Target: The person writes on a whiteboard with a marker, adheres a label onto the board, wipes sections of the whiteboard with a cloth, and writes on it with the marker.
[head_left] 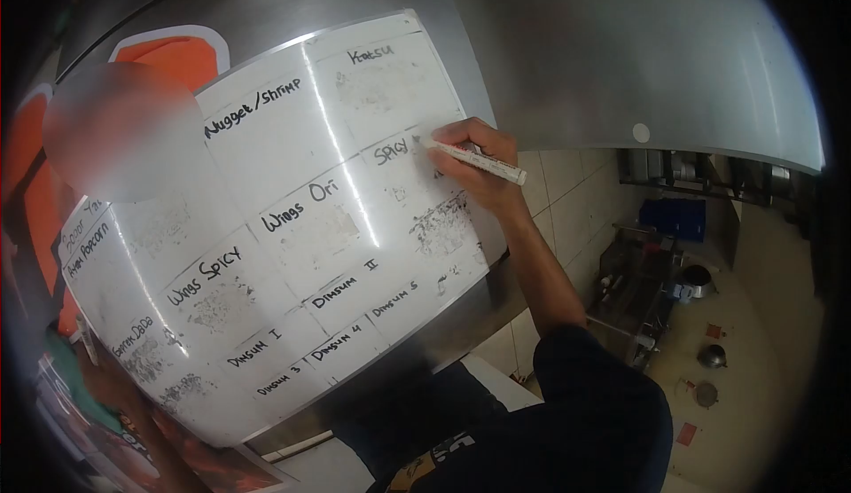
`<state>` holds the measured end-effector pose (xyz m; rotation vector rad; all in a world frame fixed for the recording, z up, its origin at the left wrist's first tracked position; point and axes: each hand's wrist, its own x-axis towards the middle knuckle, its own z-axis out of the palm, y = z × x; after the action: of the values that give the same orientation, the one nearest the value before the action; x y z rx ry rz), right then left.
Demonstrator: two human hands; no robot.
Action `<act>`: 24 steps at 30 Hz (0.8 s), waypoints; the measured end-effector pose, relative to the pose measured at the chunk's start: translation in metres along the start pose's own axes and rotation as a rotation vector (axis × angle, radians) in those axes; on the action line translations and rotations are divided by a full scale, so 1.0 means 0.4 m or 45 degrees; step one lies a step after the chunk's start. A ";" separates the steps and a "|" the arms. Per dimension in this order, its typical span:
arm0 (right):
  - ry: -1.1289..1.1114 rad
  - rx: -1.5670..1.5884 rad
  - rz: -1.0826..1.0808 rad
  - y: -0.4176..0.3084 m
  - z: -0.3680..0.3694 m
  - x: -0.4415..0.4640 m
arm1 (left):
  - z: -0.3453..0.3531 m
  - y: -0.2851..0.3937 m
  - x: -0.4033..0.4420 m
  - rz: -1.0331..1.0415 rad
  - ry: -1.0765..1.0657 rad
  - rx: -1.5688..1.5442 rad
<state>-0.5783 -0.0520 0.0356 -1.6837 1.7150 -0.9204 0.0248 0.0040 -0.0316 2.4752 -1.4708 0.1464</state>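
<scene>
My right hand (479, 158) is closed around a white marker (487, 164), its tip against the whiteboard (292, 152) just right of the handwritten word "SPICY". Black lines divide the board into boxes with handwritten labels such as "Katsu", "Wings Ori" and "Dimsum II", and dark smudges mark several boxes. By the board's lower left edge, my left hand (111, 385) is closed on a green cloth (78, 378). A small white stick-like thing (86, 338) shows at its fingers; what it is I cannot make out.
The board rests against a metal surface (585, 58). Orange signage (177, 54) is behind its upper left, partly covered by a blurred patch. To the right, beyond tiled wall (567, 200), are a blue bin (672, 219), a metal pot (696, 280) and a small round metal item (712, 356).
</scene>
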 end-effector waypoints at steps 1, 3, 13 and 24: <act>0.006 0.000 0.000 0.006 -0.002 -0.001 | 0.004 -0.011 0.003 0.023 0.002 0.026; 0.013 0.010 -0.087 0.024 -0.003 -0.005 | 0.009 -0.023 0.005 0.047 0.007 0.051; 0.022 -0.013 -0.008 0.001 0.005 -0.004 | -0.026 0.037 -0.001 0.008 -0.068 0.022; 0.081 -0.033 -0.222 0.025 0.002 -0.009 | -0.006 0.004 -0.001 0.044 -0.021 0.024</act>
<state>-0.5835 -0.0487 0.0267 -1.8622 1.6469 -1.0449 0.0234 0.0041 -0.0292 2.4724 -1.5263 0.1471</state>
